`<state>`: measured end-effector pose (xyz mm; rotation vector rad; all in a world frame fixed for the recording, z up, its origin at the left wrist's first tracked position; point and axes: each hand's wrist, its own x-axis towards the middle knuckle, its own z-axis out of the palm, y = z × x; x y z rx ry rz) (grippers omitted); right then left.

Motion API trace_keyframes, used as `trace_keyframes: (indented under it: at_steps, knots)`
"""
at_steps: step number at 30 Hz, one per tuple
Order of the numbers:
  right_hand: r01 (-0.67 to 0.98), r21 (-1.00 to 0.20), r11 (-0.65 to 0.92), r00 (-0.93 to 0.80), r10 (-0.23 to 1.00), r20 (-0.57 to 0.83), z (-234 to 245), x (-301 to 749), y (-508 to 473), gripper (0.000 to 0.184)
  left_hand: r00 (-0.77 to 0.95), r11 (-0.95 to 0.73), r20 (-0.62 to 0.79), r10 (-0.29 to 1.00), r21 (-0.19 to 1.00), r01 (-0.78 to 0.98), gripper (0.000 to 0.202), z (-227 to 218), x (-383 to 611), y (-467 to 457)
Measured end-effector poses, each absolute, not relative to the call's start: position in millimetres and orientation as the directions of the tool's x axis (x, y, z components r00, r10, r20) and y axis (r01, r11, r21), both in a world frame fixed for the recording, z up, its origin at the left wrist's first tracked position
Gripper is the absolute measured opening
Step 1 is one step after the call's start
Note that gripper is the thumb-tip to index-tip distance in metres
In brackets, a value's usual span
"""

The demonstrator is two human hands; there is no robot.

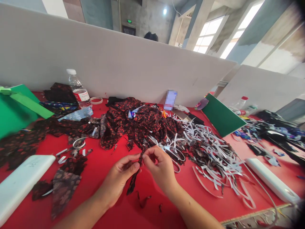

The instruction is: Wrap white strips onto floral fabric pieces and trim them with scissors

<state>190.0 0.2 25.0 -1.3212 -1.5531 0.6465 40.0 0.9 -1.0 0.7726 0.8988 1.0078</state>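
Between my two hands is a narrow strip of dark floral fabric (132,182), its lower end hanging toward the red table. My left hand (116,175) pinches it between thumb and fingers. Just above, my right hand (159,165) is closed on the upper part of the same strip, fingertips together. Behind my right hand lie scissors (175,152) with pale handles, partly covered by that hand. A heap of dark fabric with red flowers (126,117) sits beyond my hands; whether the strip joins it is unclear. Small dark scraps (143,201) lie below the strip.
A tangle of white strips (212,152) covers the right side of the red table (102,203). At the back stand a water bottle (81,92) and a lit phone (170,100). White boxes (23,178) flank both sides; green panels (222,114) rise at the edges, a grey partition (131,63) behind.
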Motion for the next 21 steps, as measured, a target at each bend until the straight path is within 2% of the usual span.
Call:
trace_keyframes:
  at_steps: [8,21]
  knots:
    - [0.478,-0.822,0.31,-0.019,0.939,0.343,26.0,194.9,-0.4,0.013,0.271,0.341,-0.26,0.927,0.885,-0.316,0.025,1.6,38.6,0.5]
    - [0.511,-0.795,0.326,-0.032,0.932,0.362,25.0,191.2,-0.7,0.015,0.274,0.335,-0.258,0.926,0.897,-0.288,0.026,3.1,39.1,-1.7]
